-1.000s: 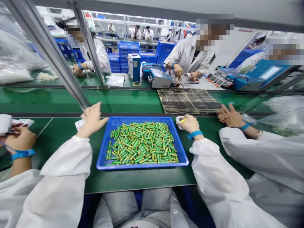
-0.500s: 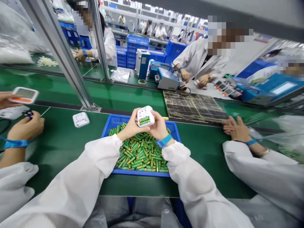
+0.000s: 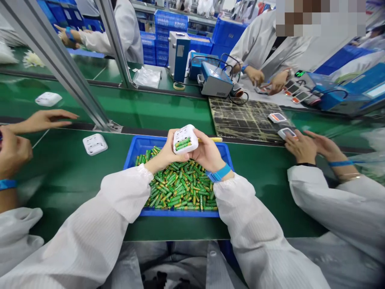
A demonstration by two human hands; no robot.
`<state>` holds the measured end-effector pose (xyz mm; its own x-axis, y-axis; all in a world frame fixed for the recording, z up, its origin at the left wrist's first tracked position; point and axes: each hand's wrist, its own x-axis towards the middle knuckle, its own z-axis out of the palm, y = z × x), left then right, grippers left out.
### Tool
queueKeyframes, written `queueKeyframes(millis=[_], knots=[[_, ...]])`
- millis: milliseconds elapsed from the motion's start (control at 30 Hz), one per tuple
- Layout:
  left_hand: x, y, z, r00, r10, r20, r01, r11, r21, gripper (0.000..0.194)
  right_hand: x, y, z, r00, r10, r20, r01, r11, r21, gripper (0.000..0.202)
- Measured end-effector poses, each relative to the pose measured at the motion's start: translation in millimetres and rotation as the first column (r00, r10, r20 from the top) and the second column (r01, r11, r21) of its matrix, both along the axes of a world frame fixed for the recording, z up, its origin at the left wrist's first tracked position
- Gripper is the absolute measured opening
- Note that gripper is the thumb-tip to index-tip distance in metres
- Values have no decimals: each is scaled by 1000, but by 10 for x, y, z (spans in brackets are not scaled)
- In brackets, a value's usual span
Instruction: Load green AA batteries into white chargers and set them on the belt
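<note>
Above the blue tray, my left hand (image 3: pixel 165 155) grips a white square device (image 3: pixel 185 139) by its left side, its battery compartment facing up. Two green batteries (image 3: pixel 183 143) lie side by side in the compartment. My right hand (image 3: pixel 208 151), with a blue wrist strap, is closed on the device's right side, thumb along its edge. A thin yellow stick (image 3: pixel 215 139) pokes out to the right from behind my right fingers; how it is held is hidden. Below both hands, the blue tray (image 3: pixel 180 214) holds a heap of green and gold batteries (image 3: pixel 180 188).
Another white device (image 3: pixel 95 144) lies left of the tray. Co-workers' hands are at far left (image 3: pixel 45 120) and right (image 3: pixel 303 146), near white devices on a dark gridded mat (image 3: pixel 240 120). A metal post (image 3: pixel 111 48) rises behind; a green conveyor belt (image 3: pixel 150 108) runs across.
The view has tilted downward. My hands keep hold of the device over the tray. At left, a white device that a co-worker held now lies on the belt; white devices now show on the mat.
</note>
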<state>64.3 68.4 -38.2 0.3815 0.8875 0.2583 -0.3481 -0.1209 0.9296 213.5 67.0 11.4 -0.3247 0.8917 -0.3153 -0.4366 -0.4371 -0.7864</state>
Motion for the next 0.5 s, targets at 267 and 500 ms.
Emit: queueKeyframes(millis=[267,500], knots=[[48,35,-75,999,43,-2,-43,999,19,87,16,-33,-57,979,-111,169,97,991,88,25],[-21,39,-31,1000,18,-4,-18,998,-60,83,40,-33,-98,966,-119,230,75,978,193,30]])
